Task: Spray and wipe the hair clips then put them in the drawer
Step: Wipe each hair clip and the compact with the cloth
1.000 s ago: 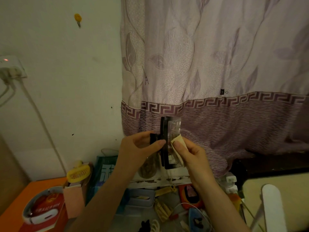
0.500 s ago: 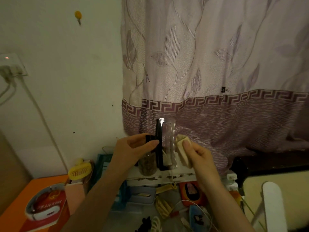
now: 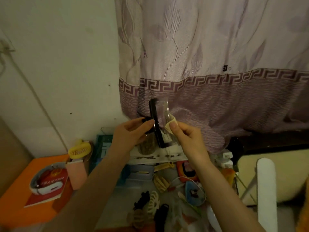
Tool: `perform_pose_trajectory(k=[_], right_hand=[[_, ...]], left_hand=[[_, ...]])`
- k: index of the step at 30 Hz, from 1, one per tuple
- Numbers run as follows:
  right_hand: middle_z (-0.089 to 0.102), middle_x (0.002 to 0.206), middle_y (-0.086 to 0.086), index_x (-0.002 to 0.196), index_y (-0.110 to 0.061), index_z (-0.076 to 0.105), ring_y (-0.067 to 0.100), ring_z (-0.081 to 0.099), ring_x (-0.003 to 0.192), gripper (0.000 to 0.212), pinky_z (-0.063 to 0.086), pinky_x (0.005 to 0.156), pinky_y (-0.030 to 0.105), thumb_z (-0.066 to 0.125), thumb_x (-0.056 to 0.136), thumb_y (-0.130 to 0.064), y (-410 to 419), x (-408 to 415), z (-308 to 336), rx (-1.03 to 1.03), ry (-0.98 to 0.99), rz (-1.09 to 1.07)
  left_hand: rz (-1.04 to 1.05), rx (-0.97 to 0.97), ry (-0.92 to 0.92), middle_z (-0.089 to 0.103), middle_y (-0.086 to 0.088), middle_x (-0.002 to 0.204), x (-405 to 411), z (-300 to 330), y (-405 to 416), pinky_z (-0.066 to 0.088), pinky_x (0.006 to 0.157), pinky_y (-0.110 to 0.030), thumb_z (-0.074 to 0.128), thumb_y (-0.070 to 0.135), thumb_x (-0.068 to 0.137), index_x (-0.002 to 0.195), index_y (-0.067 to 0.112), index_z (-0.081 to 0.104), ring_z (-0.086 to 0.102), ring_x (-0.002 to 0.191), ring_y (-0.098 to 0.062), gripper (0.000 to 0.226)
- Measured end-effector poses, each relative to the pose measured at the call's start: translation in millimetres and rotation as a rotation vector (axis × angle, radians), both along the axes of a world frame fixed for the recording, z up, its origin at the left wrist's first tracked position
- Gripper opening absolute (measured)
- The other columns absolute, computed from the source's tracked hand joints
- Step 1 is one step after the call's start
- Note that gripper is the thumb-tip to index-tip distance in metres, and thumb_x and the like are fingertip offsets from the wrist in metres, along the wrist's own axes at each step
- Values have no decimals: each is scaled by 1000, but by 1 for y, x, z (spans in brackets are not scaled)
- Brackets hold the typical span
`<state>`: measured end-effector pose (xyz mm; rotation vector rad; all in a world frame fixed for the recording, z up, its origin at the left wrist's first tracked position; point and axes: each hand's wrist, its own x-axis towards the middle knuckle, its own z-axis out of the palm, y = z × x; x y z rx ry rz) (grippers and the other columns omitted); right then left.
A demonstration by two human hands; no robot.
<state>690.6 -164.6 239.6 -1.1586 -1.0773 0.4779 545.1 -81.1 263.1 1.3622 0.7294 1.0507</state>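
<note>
My left hand [image 3: 132, 134] pinches the grip of a large black-and-clear rectangular hair clip [image 3: 158, 123], held upright in front of the curtain. My right hand [image 3: 187, 139] pinches a small folded beige wipe [image 3: 169, 125] against the clip's clear right side. Several other hair clips lie on the cluttered surface below: a black claw clip [image 3: 142, 199], a cream claw clip [image 3: 153, 204] and a brownish one [image 3: 138, 217]. No spray bottle or drawer can be made out.
A purple patterned curtain [image 3: 209, 64] hangs behind. An orange table [image 3: 18, 213] at left carries a red booklet [image 3: 48, 185], a white neck device and a yellow fan [image 3: 80, 149]. A jar [image 3: 147, 146], wooden pegs and small containers crowd the middle. A white chair [image 3: 265, 190] stands at right.
The wipe has slid along the clip's clear side, down then back up toward its middle. The clip tilted slightly; both hands stay close together.
</note>
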Motion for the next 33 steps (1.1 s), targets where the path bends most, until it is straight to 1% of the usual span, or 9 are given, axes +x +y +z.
perform_pose_trajectory(k=[3,7,11,14,18,21,27,29,33], right_hand=[[55,60,0,79,2,69,4,46,59,36,37,57,21,54,94,-27,-4,-1,-17,-40,-46,25],[44,67,7,77,18,53,18,38,65,50,29,62,32,51,96,-28,-7,-4,-51,-117,-51,36],[40,60,6,60,-2,51,18,36,61,42,27,61,34,53,96,-23,-11,-10,-86,-244,2,6],[46,55,-9,59,-20,56,7,40,58,37,31,61,30,55,96,-19,-15,-15,-109,-306,58,-4],[57,66,6,77,1,68,13,50,65,27,38,61,26,56,95,-15,-19,-19,-138,-386,91,-25],[60,65,-5,79,-10,69,5,54,63,20,42,62,22,57,95,-15,-22,-22,-159,-446,131,-61],[61,72,19,88,2,68,15,52,69,24,41,66,34,57,95,-19,-27,-32,-198,-549,84,-73],[53,62,5,82,1,65,7,47,61,25,36,61,27,58,95,-19,-28,-37,-206,-575,72,-64],[46,49,-14,64,-23,53,-1,41,50,32,31,52,15,57,95,-24,-27,-48,-223,-651,77,-46]], left_hand=[[7,-36,15,75,4,93,-7,-11,1,54,67,-15,77,45,51,94,25,68,71,87,-8,49],[14,-100,56,75,8,87,-12,-38,0,53,64,-12,78,44,52,90,26,69,70,82,-2,43],[36,-172,136,73,17,73,-18,-74,1,53,67,-17,79,35,68,80,33,67,69,76,-1,17],[26,-226,165,72,18,72,-22,-98,-2,54,66,-18,79,38,63,76,35,66,69,75,-2,18],[-1,-321,206,75,11,87,-31,-129,-8,54,72,-19,77,47,50,72,38,73,70,87,-4,25],[16,-370,249,75,12,91,-38,-154,-11,52,74,-19,78,47,51,79,37,74,69,88,-2,30],[54,-517,311,72,20,75,-50,-205,-13,51,63,-12,77,24,75,83,34,68,68,74,7,16],[66,-547,338,74,12,86,-55,-218,-14,52,67,-13,76,23,76,94,27,70,69,81,1,19],[92,-627,393,71,-6,109,-67,-238,-12,53,92,-39,77,22,77,117,10,66,67,101,-19,44]])
